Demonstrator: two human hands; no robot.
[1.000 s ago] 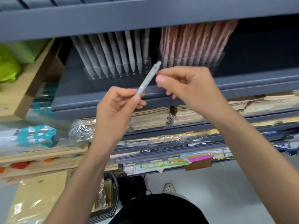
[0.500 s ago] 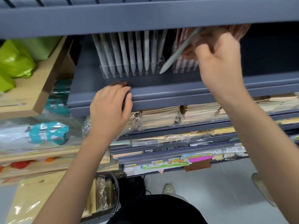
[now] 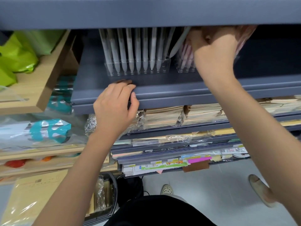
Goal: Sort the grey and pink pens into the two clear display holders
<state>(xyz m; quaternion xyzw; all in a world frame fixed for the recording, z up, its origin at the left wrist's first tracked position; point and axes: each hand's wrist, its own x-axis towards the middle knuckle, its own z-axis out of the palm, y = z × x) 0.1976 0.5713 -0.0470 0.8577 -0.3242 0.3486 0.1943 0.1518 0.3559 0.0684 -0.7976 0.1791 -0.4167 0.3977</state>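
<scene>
On the dark grey shelf (image 3: 162, 88), under the upper board (image 3: 146, 12), a single grey pen (image 3: 178, 41) is held slanted, tip down, just above the narrow gap between the two clear holders. It is gripped at its upper end by the right hand (image 3: 213, 46), whose fingers are clenched. The pinch itself is blurred and partly hidden by the board above, so it is only judged that thumb and fingers close on the barrel. The pen is not yet seated in any slot. To its left, the grey holder (image 3: 138, 71) is filled with a row of grey pens (image 3: 130, 49) standing tips down. To its right, partly behind the hand, the pink holder (image 3: 185, 70) with pink pens (image 3: 187, 57) is seen. One second ago the pen was held by both hands in front of the shelf; since then it has been let go by the left hand (image 3: 115, 105) and carried up to the holders by the right alone. The left hand is now laid on the front edge of the shelf, fingers loosely bent over it, with nothing held. From this it is judged that insertion at the right end of the grey row is the step in hand. Below, stacks of wrapped paper goods (image 3: 162, 115) are stored.
</scene>
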